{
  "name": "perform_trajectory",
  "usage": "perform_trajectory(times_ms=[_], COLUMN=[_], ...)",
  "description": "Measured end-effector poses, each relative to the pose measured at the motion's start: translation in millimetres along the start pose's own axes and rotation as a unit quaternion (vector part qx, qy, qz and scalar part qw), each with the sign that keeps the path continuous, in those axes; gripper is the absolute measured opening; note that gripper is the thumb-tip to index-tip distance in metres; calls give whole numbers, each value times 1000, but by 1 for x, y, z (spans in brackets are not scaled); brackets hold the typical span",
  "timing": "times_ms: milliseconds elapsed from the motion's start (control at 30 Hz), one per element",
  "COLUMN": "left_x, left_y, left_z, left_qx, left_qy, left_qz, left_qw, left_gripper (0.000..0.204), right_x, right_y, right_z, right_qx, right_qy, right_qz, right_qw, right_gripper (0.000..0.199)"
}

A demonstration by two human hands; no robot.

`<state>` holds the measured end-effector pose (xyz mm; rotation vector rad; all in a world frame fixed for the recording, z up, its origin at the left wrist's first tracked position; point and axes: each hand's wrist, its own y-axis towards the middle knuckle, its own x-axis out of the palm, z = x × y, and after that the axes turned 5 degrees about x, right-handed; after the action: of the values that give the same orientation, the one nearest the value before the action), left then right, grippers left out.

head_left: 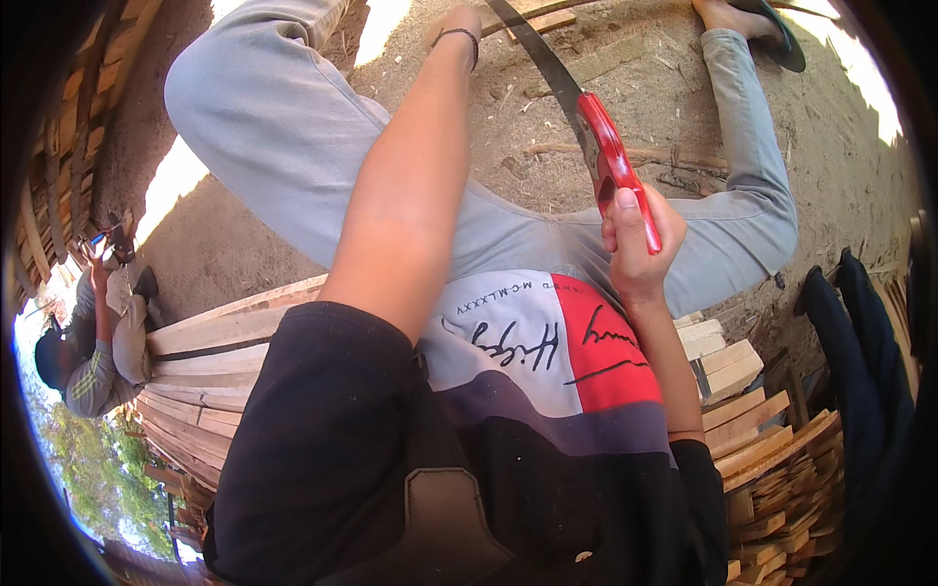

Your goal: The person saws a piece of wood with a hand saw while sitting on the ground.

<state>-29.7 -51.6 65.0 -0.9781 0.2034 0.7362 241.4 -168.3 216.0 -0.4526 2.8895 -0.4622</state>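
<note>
My right hand (pixel 645 234) is closed round the red handle of a hand saw (pixel 608 146) in front of my lap. The saw's long dark blade slants up and left from the handle and leaves the picture at the top edge. My left arm is stretched far forward, with a dark band round the wrist. The left hand (pixel 457 18) lies at the top edge, close to the blade; its fingers are cut off, so their grip is hidden. Beyond the blade, a strip of wood (pixel 542 24) lies near the ground.
I sit with legs apart on stacked planks (pixel 210 347). More cut timber (pixel 752 425) is piled to my right, beside dark cloth (pixel 845 332). Sticks (pixel 635 154) lie on the sandy ground. Another person (pixel 98 342) sits at the far left, hands on something small.
</note>
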Motion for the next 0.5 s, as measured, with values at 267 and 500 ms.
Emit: perform_trajectory(times_ms=[267, 500], left_x=[4, 12], left_y=[8, 41], left_z=[16, -18], left_qx=[29, -12], left_qy=[44, -26], left_qz=[-45, -23], left_qw=[998, 999], left_gripper=[52, 58], right_x=[19, 24], right_y=[41, 42], right_z=[8, 10], right_qx=[-16, -26], right_qy=[13, -17], right_qz=[14, -5], right_qw=[1000, 1000], right_gripper=[34, 36])
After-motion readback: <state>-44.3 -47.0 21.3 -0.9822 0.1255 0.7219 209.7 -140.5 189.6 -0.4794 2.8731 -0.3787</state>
